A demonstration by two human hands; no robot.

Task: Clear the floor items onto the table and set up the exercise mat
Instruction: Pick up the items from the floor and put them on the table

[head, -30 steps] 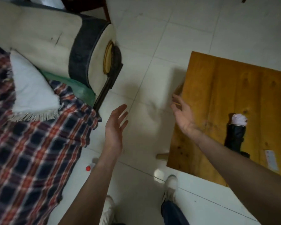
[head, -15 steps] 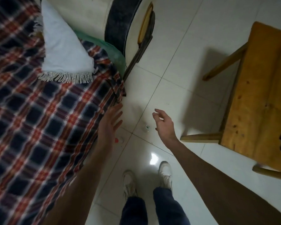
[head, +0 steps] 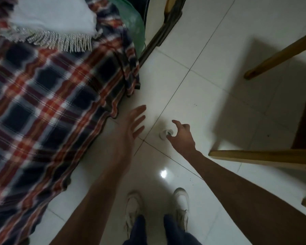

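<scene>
Right now your right hand [head: 181, 137] is down at the floor [head: 210, 96], its grip curled but still spread, fingertips just beside a small white bottle [head: 163, 134] and not yet pinching it. Your left hand [head: 131, 128] hangs flat and spread with nothing in it, near the hem of the plaid blanket [head: 48, 96].

The bottle sits on the tile close to a grout crossing, between your two hands and well ahead of your shoes [head: 181, 204]. It looks small, light and rigid, probably smooth plastic, so expect it to roll or skid on the glossy tile if nudged. Take it across the body with thumb opposite fingers, not by the tip.

It seems to lie on its side, long axis running roughly left to right, the darker end toward your right hand; blur makes this uncertain. Only the desk's legs [head: 254, 156] show, off to your right.
</scene>
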